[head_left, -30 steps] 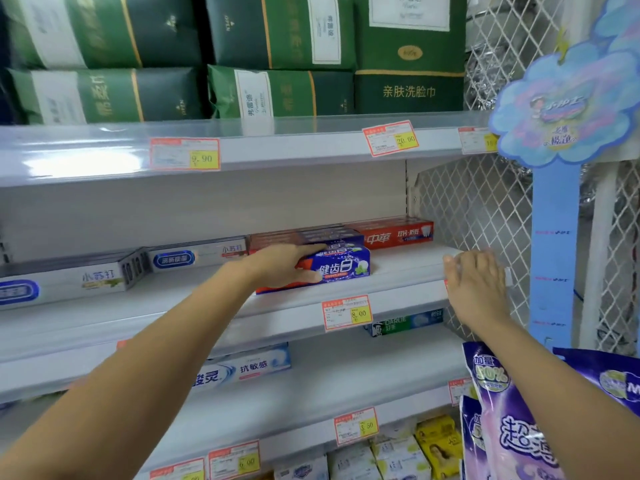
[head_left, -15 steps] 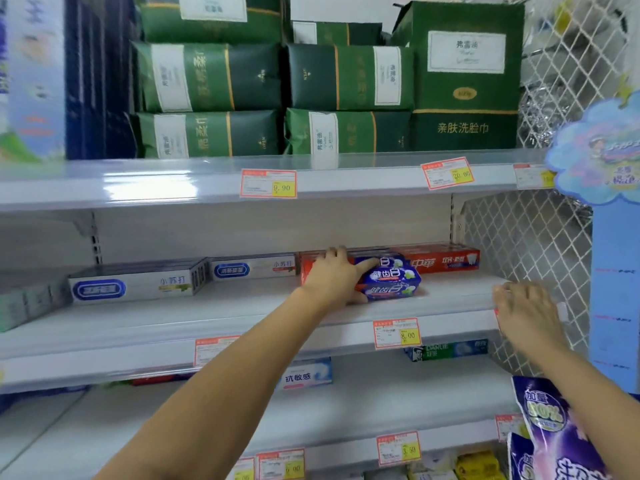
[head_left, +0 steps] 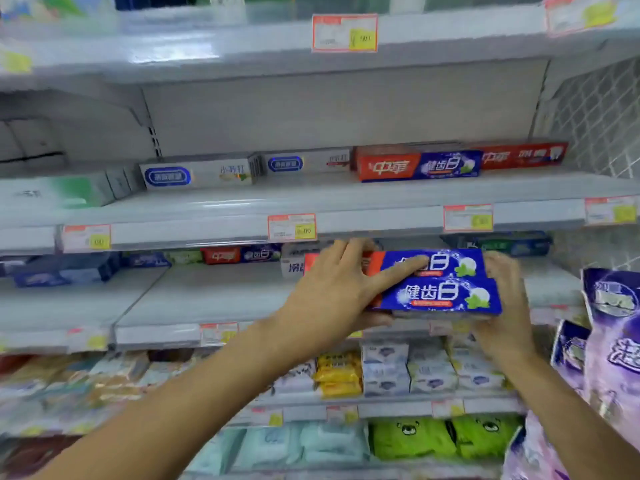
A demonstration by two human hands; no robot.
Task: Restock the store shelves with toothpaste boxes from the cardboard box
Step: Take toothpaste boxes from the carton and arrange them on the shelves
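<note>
At ten o'clock, on the middle shelf (head_left: 346, 199): white toothpaste boxes (head_left: 201, 173) lying lengthwise, labels facing out. At nine o'clock, at the back of the lower shelf (head_left: 207, 299): a blurred row of blue and red boxes (head_left: 221, 254). Just below centre, at five o'clock: left hand (head_left: 336, 299), fingers spread flat across the top of two red-and-blue toothpaste boxes (head_left: 443, 289), thumb tucked underneath, clamping their left end. Held pair at four o'clock, side by side, long edges touching, level, out in front of the lower shelf near its front lip; touching it or not, cannot tell. At two o'clock, up on the middle shelf: a matching red-and-blue box (head_left: 419, 166), and a red box (head_left: 523, 155) just beside its right end. At four o'clock: right hand (head_left: 509, 306), palm under the pair's right end, fingers curled up behind it, gripping. Far right, at four o'clock: purple packs (head_left: 613, 323) at the frame's edge, blurred.
</note>
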